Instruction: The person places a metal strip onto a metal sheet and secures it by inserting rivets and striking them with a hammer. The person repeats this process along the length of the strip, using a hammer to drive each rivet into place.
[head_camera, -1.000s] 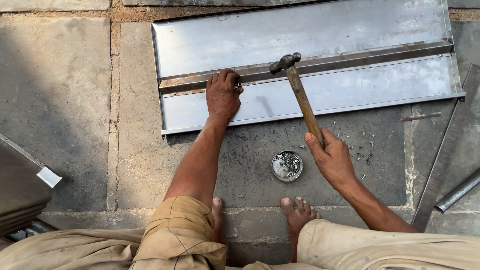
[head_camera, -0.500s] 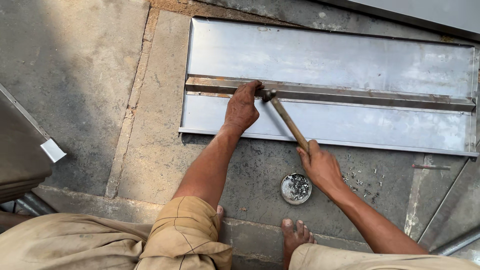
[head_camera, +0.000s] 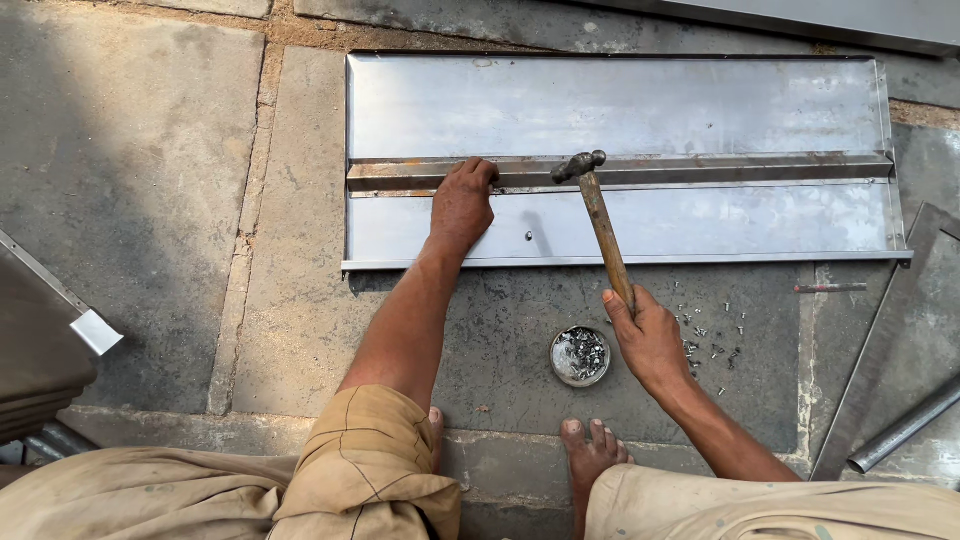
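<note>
A long shiny metal sheet panel (head_camera: 700, 100) lies flat on the stone floor, with a rusty metal strip (head_camera: 760, 168) running along its middle. My left hand (head_camera: 463, 205) rests on the panel, fingertips pressed against the strip's left part. My right hand (head_camera: 648, 340) grips the wooden handle of a hammer (head_camera: 600, 225), its steel head raised just above the strip, right of my left hand. A small rivet (head_camera: 529, 237) sits on the sheet below the strip.
A small round tin of rivets (head_camera: 580, 356) stands on the floor by my right hand, with loose rivets (head_camera: 712, 335) scattered to its right. Metal bars (head_camera: 900, 345) lie at the right edge, another metal piece (head_camera: 45, 340) at left. My bare foot (head_camera: 590, 450) is near the tin.
The hammer head has lifted off the strip and swung right, away from my left hand. My left hand stays on the strip. The camera view has shifted.
</note>
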